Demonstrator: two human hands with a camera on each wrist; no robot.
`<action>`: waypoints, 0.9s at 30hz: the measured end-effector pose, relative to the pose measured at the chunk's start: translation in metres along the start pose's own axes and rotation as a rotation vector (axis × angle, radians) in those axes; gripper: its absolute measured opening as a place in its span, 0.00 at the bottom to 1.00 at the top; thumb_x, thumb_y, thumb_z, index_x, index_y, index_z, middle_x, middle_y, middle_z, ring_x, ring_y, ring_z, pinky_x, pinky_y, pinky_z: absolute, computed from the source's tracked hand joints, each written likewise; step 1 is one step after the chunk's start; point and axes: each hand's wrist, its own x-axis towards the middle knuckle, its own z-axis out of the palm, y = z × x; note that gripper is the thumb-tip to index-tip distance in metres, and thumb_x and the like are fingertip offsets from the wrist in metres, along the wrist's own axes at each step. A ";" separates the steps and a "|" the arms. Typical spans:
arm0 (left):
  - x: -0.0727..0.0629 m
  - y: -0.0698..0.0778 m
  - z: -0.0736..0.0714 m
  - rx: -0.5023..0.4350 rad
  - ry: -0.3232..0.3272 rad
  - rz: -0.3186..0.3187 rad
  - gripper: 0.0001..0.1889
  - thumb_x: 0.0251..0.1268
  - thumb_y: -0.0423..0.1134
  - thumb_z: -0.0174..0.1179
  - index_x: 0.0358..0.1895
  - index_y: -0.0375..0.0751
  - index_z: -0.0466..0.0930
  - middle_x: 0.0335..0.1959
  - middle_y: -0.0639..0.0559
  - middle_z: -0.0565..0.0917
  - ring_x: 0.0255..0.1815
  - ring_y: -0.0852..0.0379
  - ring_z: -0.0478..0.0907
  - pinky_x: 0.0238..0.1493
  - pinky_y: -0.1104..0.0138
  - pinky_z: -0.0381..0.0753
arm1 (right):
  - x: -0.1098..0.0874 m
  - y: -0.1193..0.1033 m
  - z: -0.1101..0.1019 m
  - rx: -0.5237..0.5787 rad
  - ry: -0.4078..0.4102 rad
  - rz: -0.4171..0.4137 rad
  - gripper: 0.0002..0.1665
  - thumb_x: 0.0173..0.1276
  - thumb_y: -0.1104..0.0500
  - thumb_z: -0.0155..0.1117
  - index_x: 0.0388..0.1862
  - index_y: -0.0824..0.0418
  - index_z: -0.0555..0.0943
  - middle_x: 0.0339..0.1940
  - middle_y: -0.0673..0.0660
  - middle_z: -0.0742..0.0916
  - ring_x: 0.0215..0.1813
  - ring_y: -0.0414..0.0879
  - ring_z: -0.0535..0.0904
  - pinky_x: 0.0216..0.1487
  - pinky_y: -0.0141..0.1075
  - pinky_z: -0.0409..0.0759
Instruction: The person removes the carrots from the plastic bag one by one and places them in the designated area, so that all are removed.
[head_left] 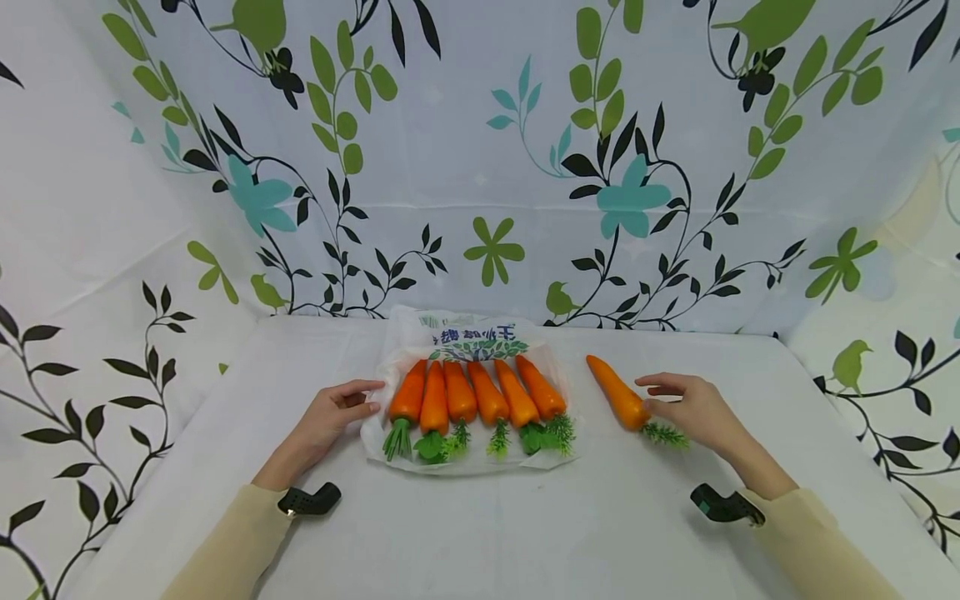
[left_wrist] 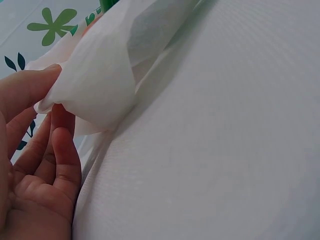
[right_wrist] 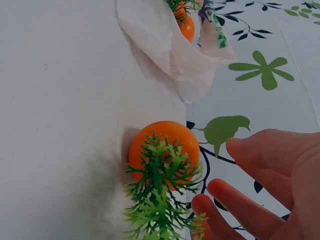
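A thin white plastic bag (head_left: 472, 464) with printed writing and a tree lies flat at the middle of the table. Several orange toy carrots (head_left: 457, 392) lie side by side on it, green tops toward the person. My left hand (head_left: 333, 421) pinches the bag's left edge between thumb and fingers; the left wrist view shows the plastic (left_wrist: 100, 80) lifted into a fold there. To the right of the bag, a single carrot (head_left: 618, 394) with a feathery green top (right_wrist: 162, 175) lies on the tablecloth. Beside its thick end is my right hand (head_left: 693, 408), fingers spread and apart from one another.
A white cloth covers the table (head_left: 487, 542). Behind it hangs a curtain (head_left: 480, 167) printed with leaves, birds and flowers. Each wrist wears a black camera strap, the left camera (head_left: 311, 500) and the right camera (head_left: 723, 504) close above the cloth.
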 end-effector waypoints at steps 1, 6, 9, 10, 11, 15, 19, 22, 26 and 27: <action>0.000 0.000 0.000 -0.002 0.003 -0.002 0.22 0.64 0.35 0.68 0.60 0.32 0.80 0.45 0.48 0.76 0.46 0.53 0.67 0.44 0.70 0.69 | 0.000 -0.001 0.000 0.001 0.002 0.000 0.21 0.70 0.59 0.66 0.60 0.62 0.82 0.55 0.65 0.84 0.55 0.65 0.80 0.50 0.54 0.80; 0.002 -0.003 0.000 -0.012 0.005 0.004 0.22 0.63 0.35 0.69 0.60 0.32 0.80 0.44 0.48 0.76 0.45 0.53 0.67 0.43 0.71 0.70 | 0.004 -0.009 -0.001 0.002 0.006 -0.012 0.20 0.70 0.60 0.66 0.59 0.63 0.82 0.56 0.65 0.84 0.54 0.64 0.81 0.50 0.53 0.81; 0.002 -0.004 0.000 -0.005 0.006 0.003 0.22 0.64 0.36 0.69 0.60 0.33 0.81 0.46 0.50 0.77 0.46 0.53 0.67 0.44 0.71 0.70 | 0.008 -0.013 0.000 0.003 0.009 -0.025 0.20 0.69 0.61 0.66 0.59 0.63 0.82 0.55 0.64 0.84 0.53 0.62 0.82 0.51 0.53 0.80; 0.002 -0.005 0.000 -0.002 0.005 0.002 0.22 0.64 0.37 0.68 0.60 0.34 0.81 0.47 0.50 0.77 0.46 0.53 0.67 0.45 0.71 0.70 | 0.009 -0.015 0.001 0.001 0.010 -0.031 0.19 0.69 0.62 0.66 0.59 0.63 0.82 0.55 0.64 0.85 0.53 0.62 0.82 0.51 0.53 0.80; 0.002 -0.005 -0.001 0.002 0.005 0.001 0.22 0.64 0.37 0.68 0.60 0.34 0.81 0.47 0.50 0.77 0.47 0.53 0.67 0.45 0.71 0.70 | 0.010 -0.017 0.001 0.000 0.010 -0.033 0.19 0.69 0.62 0.66 0.58 0.63 0.82 0.55 0.64 0.85 0.54 0.61 0.82 0.51 0.53 0.80; 0.002 -0.005 -0.001 0.003 0.006 0.001 0.21 0.64 0.37 0.69 0.59 0.35 0.81 0.44 0.50 0.77 0.46 0.53 0.68 0.43 0.71 0.71 | 0.014 -0.024 0.004 0.011 0.002 -0.039 0.19 0.69 0.63 0.66 0.58 0.64 0.83 0.54 0.64 0.85 0.55 0.61 0.81 0.51 0.51 0.81; 0.002 -0.005 -0.001 -0.005 0.005 0.000 0.22 0.63 0.37 0.69 0.59 0.34 0.81 0.42 0.50 0.76 0.45 0.52 0.67 0.42 0.70 0.70 | 0.018 -0.032 0.008 0.028 -0.009 -0.047 0.19 0.69 0.64 0.65 0.58 0.65 0.82 0.55 0.65 0.84 0.56 0.62 0.80 0.51 0.50 0.81; 0.002 -0.005 -0.001 -0.013 -0.002 0.004 0.22 0.63 0.37 0.69 0.60 0.33 0.80 0.42 0.49 0.75 0.45 0.52 0.67 0.42 0.70 0.70 | 0.021 -0.037 0.011 0.033 -0.013 -0.068 0.18 0.68 0.65 0.65 0.57 0.66 0.82 0.55 0.65 0.84 0.56 0.62 0.80 0.51 0.51 0.81; 0.002 -0.005 0.000 -0.012 -0.006 0.014 0.22 0.64 0.36 0.68 0.60 0.32 0.80 0.42 0.48 0.75 0.45 0.52 0.67 0.42 0.70 0.70 | 0.026 -0.043 0.016 0.037 -0.018 -0.097 0.17 0.68 0.65 0.67 0.55 0.67 0.83 0.54 0.65 0.84 0.56 0.61 0.80 0.52 0.51 0.80; 0.002 -0.005 0.000 -0.010 -0.006 0.013 0.22 0.64 0.36 0.68 0.60 0.32 0.80 0.43 0.48 0.75 0.45 0.52 0.67 0.42 0.70 0.70 | 0.027 -0.044 0.017 0.037 -0.020 -0.099 0.17 0.67 0.65 0.67 0.55 0.66 0.84 0.54 0.64 0.85 0.56 0.61 0.80 0.53 0.52 0.80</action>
